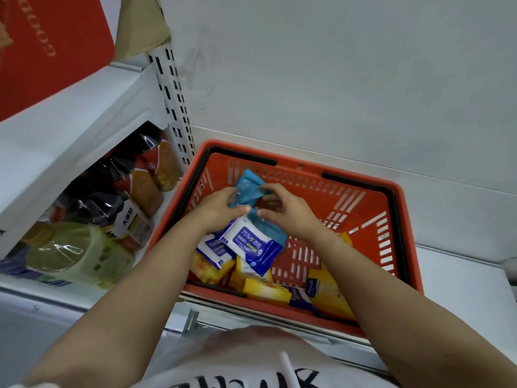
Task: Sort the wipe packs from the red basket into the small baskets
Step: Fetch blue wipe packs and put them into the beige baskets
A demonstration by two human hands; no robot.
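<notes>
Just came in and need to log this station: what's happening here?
A person is working over a red basket on a white shelf. Both the left hand and the right hand grip light blue wipe packs above the basket. Blue-and-white alcohol wipe packs and yellow packs still lie inside. No small baskets are in view. Bagged goods sit on the shelf to the left.

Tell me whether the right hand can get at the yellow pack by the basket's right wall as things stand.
Probably not yet: the right hand holds a light blue pack together with the left hand. The yellow pack lies uncovered below the right forearm, so nothing else blocks it.
</notes>
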